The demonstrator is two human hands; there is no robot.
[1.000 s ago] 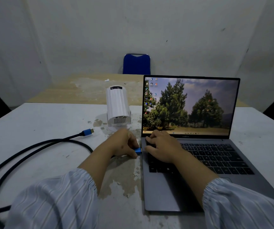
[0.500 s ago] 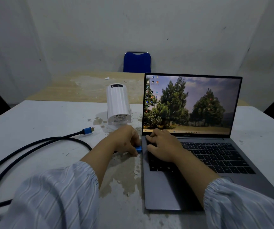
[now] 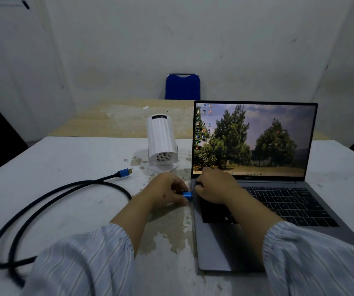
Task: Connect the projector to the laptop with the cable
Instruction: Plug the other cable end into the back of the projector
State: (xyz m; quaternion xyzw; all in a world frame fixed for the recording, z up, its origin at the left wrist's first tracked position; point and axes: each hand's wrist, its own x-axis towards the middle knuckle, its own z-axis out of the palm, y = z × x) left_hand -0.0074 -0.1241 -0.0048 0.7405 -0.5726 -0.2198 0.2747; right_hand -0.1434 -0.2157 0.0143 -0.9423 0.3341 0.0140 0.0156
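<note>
An open grey laptop with a tree wallpaper stands on the right of the table. A white cylindrical projector sits just left of its screen, rear grille facing me. A black cable loops over the table's left side. Its free blue plug lies left of the projector, touching nothing. My left hand pinches the other blue plug against the laptop's left edge. My right hand presses down on the keyboard's upper left corner, fingers curled.
The white table has peeled, stained patches around the projector and along the laptop's left side. A blue chair stands at the back wall behind a wooden surface. Dark shapes flank both far edges.
The view has tilted up slightly. My left hand has kept the blue plug at the laptop's left edge, with little shift. My right hand has stayed on the keyboard corner.
</note>
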